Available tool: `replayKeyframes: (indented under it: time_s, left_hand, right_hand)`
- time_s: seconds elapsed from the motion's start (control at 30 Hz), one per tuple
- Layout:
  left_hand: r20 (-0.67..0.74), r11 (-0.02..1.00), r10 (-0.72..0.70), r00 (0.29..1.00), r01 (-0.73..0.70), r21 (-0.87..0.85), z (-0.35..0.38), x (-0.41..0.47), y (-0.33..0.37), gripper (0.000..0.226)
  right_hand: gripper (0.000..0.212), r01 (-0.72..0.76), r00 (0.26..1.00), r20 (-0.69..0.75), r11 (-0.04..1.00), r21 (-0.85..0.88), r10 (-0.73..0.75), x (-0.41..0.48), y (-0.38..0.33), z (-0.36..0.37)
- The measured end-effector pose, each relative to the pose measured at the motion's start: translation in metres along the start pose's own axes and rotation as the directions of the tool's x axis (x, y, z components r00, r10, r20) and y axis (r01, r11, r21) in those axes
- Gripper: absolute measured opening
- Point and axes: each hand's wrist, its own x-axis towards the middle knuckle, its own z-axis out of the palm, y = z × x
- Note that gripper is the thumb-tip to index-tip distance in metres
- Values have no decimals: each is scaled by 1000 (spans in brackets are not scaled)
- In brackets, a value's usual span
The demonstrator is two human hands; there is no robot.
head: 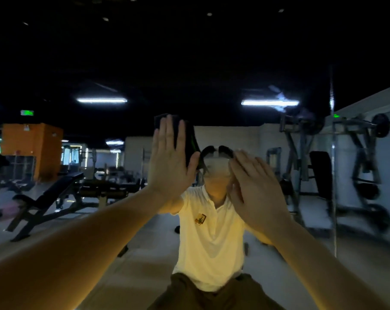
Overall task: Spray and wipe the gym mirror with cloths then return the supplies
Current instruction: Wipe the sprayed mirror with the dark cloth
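Head view: person faces the mirror, both arms raised toward the glass. Left hand is upright and flat, fingers straight and close together, thumb out to the side, pressing a dark cloth against the mirror. The cloth sticks out above the fingertips and down the thumb side, with a thin green stripe along its edge. Right hand is just beside the left and a bit lower, tilted inward, fingers straight and together, palm toward the glass. It is blurred, and I cannot tell whether anything is under it or if it touches the glass.

The reflection between the hands shows the person in a white polo shirt with a small chest logo and dark trousers. Also reflected: an incline bench on the left, a weight machine on the right, two strip lights on the dark ceiling, and an orange wall block far left. A vertical seam in the mirror runs down the right side.
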Motion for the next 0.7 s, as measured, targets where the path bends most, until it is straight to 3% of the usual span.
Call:
replayKeyframes:
  time_s: [0.17,0.33,0.5,0.57,0.63,0.7]
  left_hand:
    - [53,974,226,973,-225,-25,16,6,80,79]
    - [128,904,427,895,-428,-27,31,-10,147,79]
    - [160,801,593,789,-599,-15,28,-3,131,79]
    - [142,856,512,847,-517,-1,22,11,107,82]
    - [94,955,292,952,-295,25,13,26,84,82]
    - [14,999,31,999,-31,34,5,41,70,79]
  right_hand:
    - [55,58,998,-33,998,-5,-58,-33,38,-22]
    - [62,-116,983,-146,993,-2,114,-52,97,-52]
    - [69,-285,955,-96,958,-34,280,-59,147,-56]
    - [69,-350,934,-91,936,-46,345,-58,163,-49]
    - [67,-400,912,-106,916,-20,396,-60,173,-38]
    - [65,-403,908,-124,915,-7,399,-65,177,-25]
